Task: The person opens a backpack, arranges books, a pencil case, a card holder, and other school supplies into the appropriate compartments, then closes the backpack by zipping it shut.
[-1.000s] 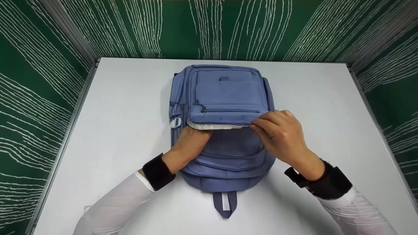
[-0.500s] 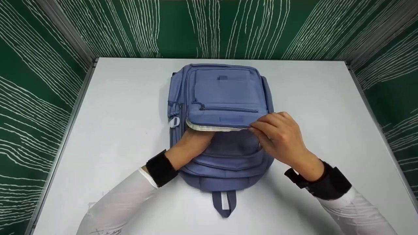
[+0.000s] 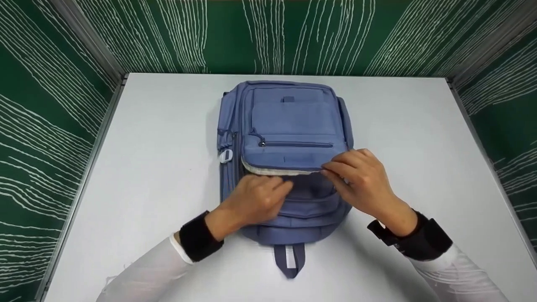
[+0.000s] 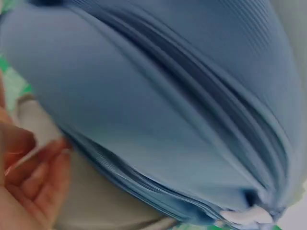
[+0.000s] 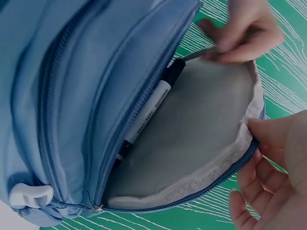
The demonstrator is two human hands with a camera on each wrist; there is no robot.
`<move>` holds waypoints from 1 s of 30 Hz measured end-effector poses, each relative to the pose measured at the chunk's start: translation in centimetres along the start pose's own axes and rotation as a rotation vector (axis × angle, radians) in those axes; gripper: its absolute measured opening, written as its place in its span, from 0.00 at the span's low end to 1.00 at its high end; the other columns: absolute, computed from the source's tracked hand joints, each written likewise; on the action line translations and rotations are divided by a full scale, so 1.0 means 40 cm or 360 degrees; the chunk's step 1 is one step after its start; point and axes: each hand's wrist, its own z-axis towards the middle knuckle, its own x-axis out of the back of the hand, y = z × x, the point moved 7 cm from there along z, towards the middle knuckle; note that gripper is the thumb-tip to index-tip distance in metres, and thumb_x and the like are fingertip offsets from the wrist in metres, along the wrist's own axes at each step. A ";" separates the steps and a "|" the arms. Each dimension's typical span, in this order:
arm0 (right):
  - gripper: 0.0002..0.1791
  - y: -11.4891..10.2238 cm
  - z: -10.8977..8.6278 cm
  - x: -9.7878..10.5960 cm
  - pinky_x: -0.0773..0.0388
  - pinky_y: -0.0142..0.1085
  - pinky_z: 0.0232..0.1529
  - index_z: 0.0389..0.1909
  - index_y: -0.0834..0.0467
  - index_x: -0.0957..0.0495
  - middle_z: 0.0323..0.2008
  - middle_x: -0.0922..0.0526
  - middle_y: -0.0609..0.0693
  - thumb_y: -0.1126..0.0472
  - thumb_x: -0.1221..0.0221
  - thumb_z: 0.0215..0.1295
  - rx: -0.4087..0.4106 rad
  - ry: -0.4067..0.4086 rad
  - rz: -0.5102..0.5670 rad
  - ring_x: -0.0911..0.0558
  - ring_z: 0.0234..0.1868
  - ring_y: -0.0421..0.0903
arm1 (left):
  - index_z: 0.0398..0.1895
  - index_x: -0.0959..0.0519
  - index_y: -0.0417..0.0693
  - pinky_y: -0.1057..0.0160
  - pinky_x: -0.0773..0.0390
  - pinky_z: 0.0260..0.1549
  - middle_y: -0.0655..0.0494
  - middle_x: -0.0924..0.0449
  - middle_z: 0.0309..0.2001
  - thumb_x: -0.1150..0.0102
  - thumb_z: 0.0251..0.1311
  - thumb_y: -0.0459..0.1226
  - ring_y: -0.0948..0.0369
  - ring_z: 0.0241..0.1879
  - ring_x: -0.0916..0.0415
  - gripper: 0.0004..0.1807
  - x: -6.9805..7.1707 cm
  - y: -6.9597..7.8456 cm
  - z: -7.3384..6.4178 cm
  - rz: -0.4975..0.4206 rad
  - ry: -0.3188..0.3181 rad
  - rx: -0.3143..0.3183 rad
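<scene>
A blue backpack (image 3: pixel 293 117) lies on a white table, its front pocket unzipped. My right hand (image 3: pixel 361 180) pinches the edge of the pocket flap (image 3: pixel 289 161) between thumb and fingertips. In the right wrist view, the grey lining (image 5: pixel 201 115) shows, and a white marker with black ends (image 5: pixel 148 110) lies inside the pocket. My left hand (image 3: pixel 260 199) is at the pocket mouth, fingers curled. The right wrist view shows it pinching a thin grey strip-like piece (image 5: pixel 199 52) beside the marker's black end; its kind cannot be made out.
White table (image 3: pixel 159 138) surface extends on both sides of the backpack. Green walls with white streaks (image 3: pixel 226 37) enclose the back and sides. A carry loop (image 3: pixel 289 260) points toward the front, and a white buckle (image 3: pixel 226 156) sits at the bag's left side.
My left hand has come out from under the flap toward the front, its fingers now visible. The flap edge has dropped slightly, with the right hand still pinching it.
</scene>
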 end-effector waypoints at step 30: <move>0.04 0.098 -0.146 -0.049 0.24 0.32 0.50 0.39 0.67 0.12 0.36 0.13 0.58 0.69 0.35 0.70 -0.0312 0.0218 0.0242 0.18 0.38 0.56 | 0.35 0.15 0.43 0.64 0.28 0.28 0.54 0.21 0.32 0.31 0.56 0.27 0.56 0.32 0.26 0.06 -0.010 0.053 -0.019 0.0356 -0.0256 0.0257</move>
